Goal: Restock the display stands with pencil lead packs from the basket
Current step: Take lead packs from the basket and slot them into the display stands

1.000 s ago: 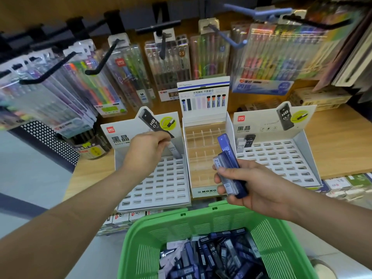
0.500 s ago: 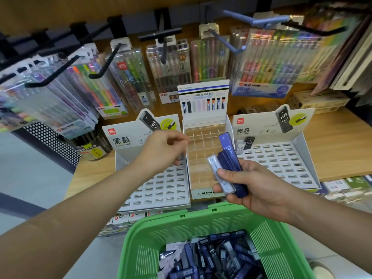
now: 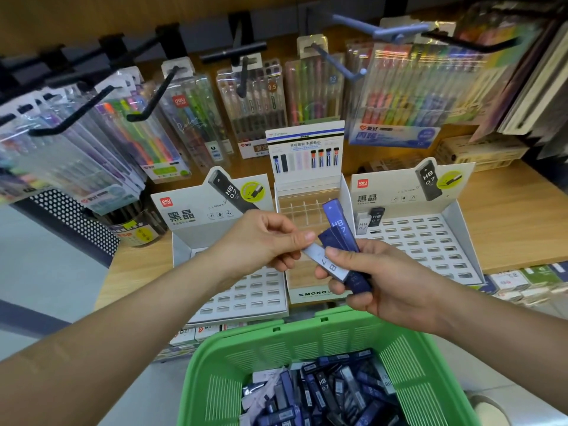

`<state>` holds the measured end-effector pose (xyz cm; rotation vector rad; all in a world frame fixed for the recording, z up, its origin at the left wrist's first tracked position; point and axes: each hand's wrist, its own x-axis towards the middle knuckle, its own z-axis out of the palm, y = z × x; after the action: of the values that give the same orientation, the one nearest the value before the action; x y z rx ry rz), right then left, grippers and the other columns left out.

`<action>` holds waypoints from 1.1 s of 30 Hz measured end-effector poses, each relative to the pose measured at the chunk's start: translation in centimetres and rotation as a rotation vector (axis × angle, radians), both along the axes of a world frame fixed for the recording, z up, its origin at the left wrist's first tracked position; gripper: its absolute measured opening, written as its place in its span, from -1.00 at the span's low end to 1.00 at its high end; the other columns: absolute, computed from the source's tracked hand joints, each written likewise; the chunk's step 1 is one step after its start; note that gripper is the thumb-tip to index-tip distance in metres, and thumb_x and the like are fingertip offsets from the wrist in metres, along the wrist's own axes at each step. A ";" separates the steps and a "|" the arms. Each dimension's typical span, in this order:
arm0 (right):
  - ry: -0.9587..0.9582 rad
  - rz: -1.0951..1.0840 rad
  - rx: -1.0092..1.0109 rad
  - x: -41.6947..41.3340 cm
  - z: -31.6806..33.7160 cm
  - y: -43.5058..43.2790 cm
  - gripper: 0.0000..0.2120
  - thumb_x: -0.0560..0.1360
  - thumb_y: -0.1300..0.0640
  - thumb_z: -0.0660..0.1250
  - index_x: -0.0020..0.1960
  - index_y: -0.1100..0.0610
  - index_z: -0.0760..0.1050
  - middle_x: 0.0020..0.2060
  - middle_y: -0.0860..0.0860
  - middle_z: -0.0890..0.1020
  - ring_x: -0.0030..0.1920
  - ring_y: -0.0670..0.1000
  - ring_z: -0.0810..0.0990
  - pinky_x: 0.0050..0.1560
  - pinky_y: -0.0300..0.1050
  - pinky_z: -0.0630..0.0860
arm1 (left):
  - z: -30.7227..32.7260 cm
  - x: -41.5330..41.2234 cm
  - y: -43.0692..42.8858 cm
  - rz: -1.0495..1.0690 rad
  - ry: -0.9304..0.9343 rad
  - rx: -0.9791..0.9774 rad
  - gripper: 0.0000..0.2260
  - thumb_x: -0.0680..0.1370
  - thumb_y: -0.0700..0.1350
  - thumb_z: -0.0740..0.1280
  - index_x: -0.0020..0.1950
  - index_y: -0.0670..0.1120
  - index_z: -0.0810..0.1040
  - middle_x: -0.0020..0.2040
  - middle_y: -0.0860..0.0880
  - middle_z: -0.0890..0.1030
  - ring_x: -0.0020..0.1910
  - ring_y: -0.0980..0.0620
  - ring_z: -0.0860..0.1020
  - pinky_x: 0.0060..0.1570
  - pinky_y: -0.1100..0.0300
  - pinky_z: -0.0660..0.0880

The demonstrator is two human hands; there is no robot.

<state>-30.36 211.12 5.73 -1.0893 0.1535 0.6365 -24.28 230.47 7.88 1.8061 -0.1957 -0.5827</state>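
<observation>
Both hands meet just above the far rim of the green basket (image 3: 307, 330). The right hand (image 3: 384, 281) has its fingers curled round a fan of blue packs (image 3: 339, 226), the thumb clamped across them, and the top one reads HB 0.7. The left hand (image 3: 264, 241) comes in from the basket's left side, thumb and forefinger pinching the near end of a pale pack (image 3: 325, 262) that sits in the same fan, so both hands are on that one.

Down inside the basket lies a heap of loose packs (image 3: 322, 392), dark blue and grey, jumbled every way.

Beyond the basket's far rim three stands sit side by side on the wooden shelf (image 3: 516, 216). The left stand (image 3: 246, 302) shows rows of open slots. The middle stand (image 3: 307, 182) is straight ahead behind the hands. The right stand (image 3: 430, 241) has two packs (image 3: 370, 221) upright in its back-left corner. Farther back, above all of that, pen sets (image 3: 252, 99) hang on hooks.
</observation>
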 end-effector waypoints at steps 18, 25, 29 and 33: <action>-0.046 -0.131 -0.163 -0.5 -1.4 0.3 -0.71 0.23 0.12 0.55 -0.15 0.13 0.50 -0.47 -0.07 0.37 -0.51 -0.13 0.24 -0.60 -0.33 0.20 | -1.8 -4.8 -1.8 -0.113 -0.046 0.107 -0.52 0.37 -0.18 0.55 0.16 0.16 0.46 -0.29 -0.02 0.57 -0.38 -0.03 0.55 -0.28 0.12 0.54; 0.134 -0.304 -0.051 -0.7 -1.7 -2.6 -0.80 0.49 0.02 0.37 -0.08 0.17 0.52 -0.39 0.03 0.51 -0.52 -0.09 0.36 -0.62 -0.30 0.22 | -0.9 -4.2 -3.6 0.022 -0.246 0.136 -0.71 0.51 -0.14 0.40 0.23 0.03 0.60 -0.21 0.13 0.62 -0.28 0.09 0.65 -0.14 0.21 0.61; 0.127 -0.433 -0.144 -1.5 -3.1 -5.4 -0.88 0.58 0.12 0.32 0.01 0.18 0.49 -0.43 0.01 0.52 -0.48 -0.07 0.44 -0.55 -0.25 0.35 | 0.9 -1.8 -5.6 0.042 -0.485 0.222 -0.84 0.52 -0.09 0.40 0.09 0.01 0.66 -0.11 0.11 0.67 -0.19 0.14 0.63 -0.03 0.18 0.58; 0.116 -0.469 -0.199 -2.2 -4.2 -7.5 -0.88 0.59 0.12 0.32 0.02 0.17 0.50 -0.43 0.00 0.54 -0.46 -0.07 0.50 -0.47 -0.22 0.43 | 1.3 0.7 -9.8 0.001 -0.748 0.389 -0.89 0.46 -0.10 0.45 -0.05 0.08 0.65 -0.22 0.18 0.61 -0.20 0.22 0.57 -0.10 0.30 0.50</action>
<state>-32.54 203.65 1.56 -1.1552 0.5653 0.2637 -23.62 220.66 9.22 2.3404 -0.6181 0.0970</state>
